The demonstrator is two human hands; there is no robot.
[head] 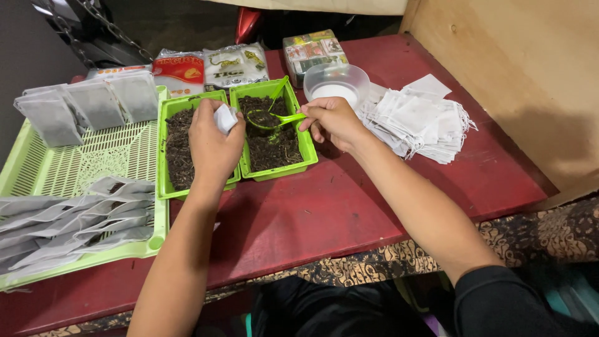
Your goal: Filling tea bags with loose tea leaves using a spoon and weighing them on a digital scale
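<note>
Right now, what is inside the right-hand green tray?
Dark loose tea leaves fill the right green tray, with two green spoons; the right hand holds one spoon. The tray's bottom is covered.

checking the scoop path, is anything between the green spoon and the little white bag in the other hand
Nothing visible does. The green spoon in the right hand lies over the right green tray of dark loose leaves, and the small white bag in the left hand sits just beside it, with only open tray between them.
</note>
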